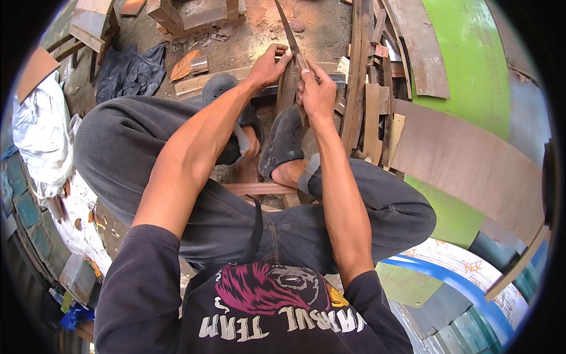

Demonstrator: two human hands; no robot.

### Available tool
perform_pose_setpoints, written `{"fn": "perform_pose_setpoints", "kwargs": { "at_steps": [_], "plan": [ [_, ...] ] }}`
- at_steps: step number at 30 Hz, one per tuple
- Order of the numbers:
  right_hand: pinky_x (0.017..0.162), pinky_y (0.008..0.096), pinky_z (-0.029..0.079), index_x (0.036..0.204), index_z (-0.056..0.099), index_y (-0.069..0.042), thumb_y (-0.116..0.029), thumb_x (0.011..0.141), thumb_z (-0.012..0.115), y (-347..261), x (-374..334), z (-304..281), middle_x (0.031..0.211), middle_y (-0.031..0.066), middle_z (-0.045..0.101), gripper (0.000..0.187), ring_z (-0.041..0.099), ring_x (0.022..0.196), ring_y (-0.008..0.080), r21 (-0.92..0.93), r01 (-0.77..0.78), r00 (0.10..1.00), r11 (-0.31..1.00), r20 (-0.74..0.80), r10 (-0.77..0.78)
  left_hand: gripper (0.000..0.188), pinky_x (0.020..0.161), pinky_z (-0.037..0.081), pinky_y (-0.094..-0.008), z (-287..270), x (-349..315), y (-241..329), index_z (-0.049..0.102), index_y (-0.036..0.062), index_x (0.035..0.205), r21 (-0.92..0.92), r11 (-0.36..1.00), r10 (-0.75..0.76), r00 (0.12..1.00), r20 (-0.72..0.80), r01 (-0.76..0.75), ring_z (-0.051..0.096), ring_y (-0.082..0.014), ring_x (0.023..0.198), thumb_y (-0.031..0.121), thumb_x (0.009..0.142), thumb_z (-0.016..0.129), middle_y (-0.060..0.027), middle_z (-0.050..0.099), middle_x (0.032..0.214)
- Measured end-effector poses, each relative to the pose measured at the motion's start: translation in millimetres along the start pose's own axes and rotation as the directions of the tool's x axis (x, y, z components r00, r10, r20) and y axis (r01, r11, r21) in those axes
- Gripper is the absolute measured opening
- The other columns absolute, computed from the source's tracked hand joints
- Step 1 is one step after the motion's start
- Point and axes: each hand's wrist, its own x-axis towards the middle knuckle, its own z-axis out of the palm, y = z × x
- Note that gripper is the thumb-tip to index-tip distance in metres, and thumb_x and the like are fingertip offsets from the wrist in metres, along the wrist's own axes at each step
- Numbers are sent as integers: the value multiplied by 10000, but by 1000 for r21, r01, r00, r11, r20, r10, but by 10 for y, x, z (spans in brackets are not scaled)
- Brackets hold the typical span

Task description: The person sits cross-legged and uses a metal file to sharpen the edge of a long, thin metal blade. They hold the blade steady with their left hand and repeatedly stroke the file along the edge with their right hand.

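A long, narrow dark blade (286,26) points away from me, its far end cut off by the top edge. My right hand (318,93) is closed around the wooden handle (302,62) at the blade's near end; whether the tool is a saw or a knife I cannot tell. Beside the blade's base, the thumb and fingers of my left hand (270,66) are pinched together. What they hold, if anything, is too small to make out. A brown wooden piece (286,89) stands below the hands, between my dark clogs (283,138).
Wooden strips and offcuts (371,112) pile up at the right, by brown boards (466,159) and a green panel (471,65). A black plastic bag (131,72) and white sheeting (41,130) lie at the left. A wooden block frame (194,16) stands at the far side.
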Motion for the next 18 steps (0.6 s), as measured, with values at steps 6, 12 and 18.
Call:
{"fn": "perform_pose_setpoints", "kwargs": {
  "at_steps": [6, 12, 18],
  "plan": [
    [461, 257, 413, 1498, 505, -18, -136, 1028, 571, 105, -44, 10, 662, -12, 539, 489, 482, 512, 82, 7, -6, 1000, 1000, 0, 6, 408, 957, 547, -402, -44, -23, 23, 599, 39, 1299, 32, 998, 53, 999, 7, -53, 677, -309, 1166, 332, 1019, 650, -189, 674, 1275],
    [457, 252, 408, 1485, 526, -32, -132, 1033, 569, 138, -133, -23, 657, -14, 536, 466, 471, 502, 80, 81, -12, 1000, 997, -12, 13, 343, 927, 570, -420, -75, -52, 101, 691, 63, 1191, 263, 926, 282, 959, -5, -271, 694, -314, 1145, 339, 988, 692, -153, 693, 1257],
    [443, 242, 388, 1466, 542, -19, -127, 1034, 577, -73, -241, -136, 656, -16, 538, 446, 456, 490, 66, 128, -16, 998, 992, -64, 24, 345, 905, 529, -440, -35, -123, 151, 661, 114, 1205, 299, 921, 244, 968, 54, -249, 685, -356, 1058, 390, 1001, 631, -122, 734, 1129]
  ]
}}
